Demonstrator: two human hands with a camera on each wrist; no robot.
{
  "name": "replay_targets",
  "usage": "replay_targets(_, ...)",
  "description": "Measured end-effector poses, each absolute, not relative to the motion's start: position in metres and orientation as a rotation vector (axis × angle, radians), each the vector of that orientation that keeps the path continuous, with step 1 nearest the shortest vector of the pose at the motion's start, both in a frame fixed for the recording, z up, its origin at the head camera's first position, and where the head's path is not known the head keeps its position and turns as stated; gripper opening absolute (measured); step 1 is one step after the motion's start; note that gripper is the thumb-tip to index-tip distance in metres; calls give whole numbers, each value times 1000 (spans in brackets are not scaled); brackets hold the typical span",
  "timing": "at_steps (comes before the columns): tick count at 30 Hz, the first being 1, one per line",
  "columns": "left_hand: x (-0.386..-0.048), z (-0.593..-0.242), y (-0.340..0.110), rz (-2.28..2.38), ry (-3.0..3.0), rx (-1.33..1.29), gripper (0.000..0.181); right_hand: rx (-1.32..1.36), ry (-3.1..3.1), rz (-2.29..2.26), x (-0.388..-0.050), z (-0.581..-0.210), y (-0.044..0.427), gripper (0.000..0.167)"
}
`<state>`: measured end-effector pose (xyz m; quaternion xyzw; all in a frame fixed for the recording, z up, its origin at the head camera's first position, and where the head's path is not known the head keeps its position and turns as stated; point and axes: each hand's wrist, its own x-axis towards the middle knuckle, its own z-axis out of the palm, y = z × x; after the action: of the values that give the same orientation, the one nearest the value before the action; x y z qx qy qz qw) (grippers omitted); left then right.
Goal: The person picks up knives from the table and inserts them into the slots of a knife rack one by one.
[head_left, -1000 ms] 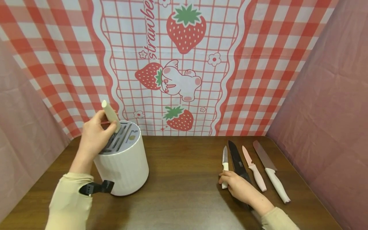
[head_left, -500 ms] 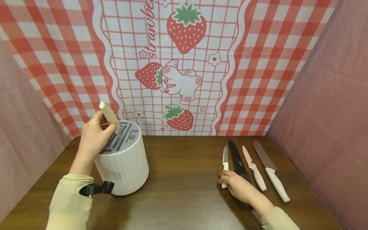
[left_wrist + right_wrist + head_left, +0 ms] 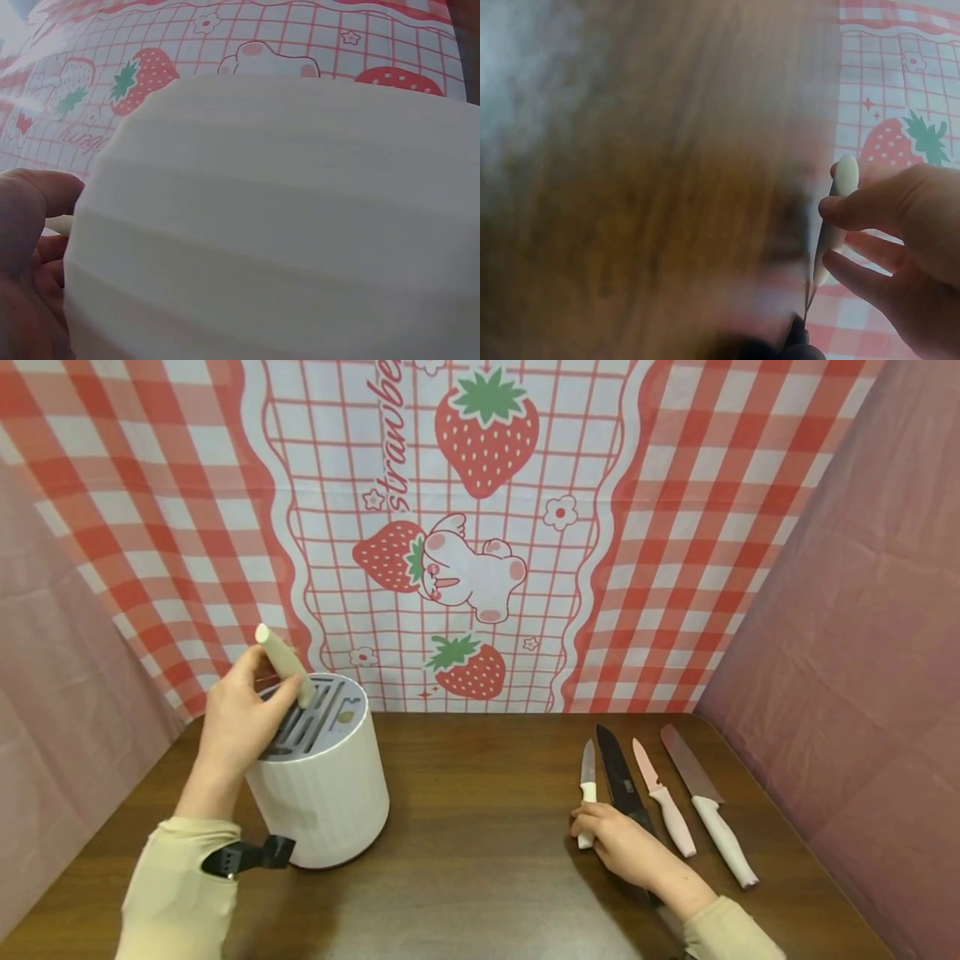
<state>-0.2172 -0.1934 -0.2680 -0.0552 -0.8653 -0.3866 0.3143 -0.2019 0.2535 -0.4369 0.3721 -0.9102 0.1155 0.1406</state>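
Pinching tilted pale handle (image 3: 282,657) in left hand (image 3: 236,710) at white block (image 3: 322,810), holding its lower end at slotted grey insert (image 3: 333,735), obscuring the slot's contents. Showing open slots (image 3: 323,718) rightward. Pinching small knife (image 3: 588,791) in right hand (image 3: 621,845) on table (image 3: 472,852), lying just left of black knife (image 3: 619,777), pink knife (image 3: 665,802) and large white-handled knife (image 3: 706,807).
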Motion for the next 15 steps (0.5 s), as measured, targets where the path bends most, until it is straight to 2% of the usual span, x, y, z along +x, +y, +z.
replay_targets(5, -211, -266, -193, -1035, -2276, -150, 44, 1100, -2584, 340, -202, -433, 253, 29)
replay_targets(15, -203, -262, -187, -1013, -2172, -155, 71, 1061, -2533, 334, -204, -423, 251, 35)
